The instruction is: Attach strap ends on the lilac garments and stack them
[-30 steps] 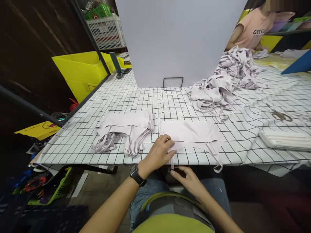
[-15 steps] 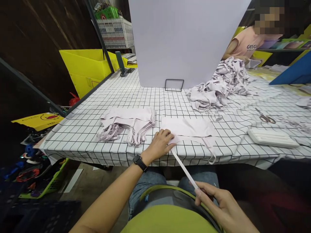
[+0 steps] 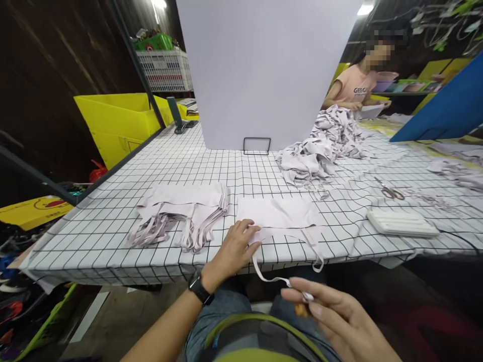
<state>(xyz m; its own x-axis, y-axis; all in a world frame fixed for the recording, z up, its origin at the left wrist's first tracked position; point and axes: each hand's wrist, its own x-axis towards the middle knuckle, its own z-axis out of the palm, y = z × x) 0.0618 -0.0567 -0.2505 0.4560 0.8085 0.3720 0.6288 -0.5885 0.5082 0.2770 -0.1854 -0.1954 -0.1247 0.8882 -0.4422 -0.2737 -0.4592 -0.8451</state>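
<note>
A pale pink strappy fabric piece point(image 3: 277, 212) lies flat near the table's front edge. On its left end rests my left hand point(image 3: 238, 245), palm down, fingers spread and pressing the cloth. From beneath that hand a thin strap point(image 3: 266, 277) hangs slack over the edge to my right hand point(image 3: 332, 311). There, thumb and fingers are closed on the strap's bunched end, above my lap. Something small and orange-brown shows under these fingers; I cannot make out what it is. Left of my left hand is a stack of similar pieces point(image 3: 184, 196), straps toward me.
Scissors point(image 3: 390, 191) and a white flat device point(image 3: 402, 223) with a cable lie to the right. Behind is a heap of pale fabric point(image 3: 311, 158). A large white panel point(image 3: 260, 75) stands ahead on a wire foot. Another person point(image 3: 356, 88) handles cloth at the back right.
The strap was taut and straight; now it droops in a curve. My right hand has bunched its end between the fingers. My left hand stays on the fabric; the view has tilted up and right.
</note>
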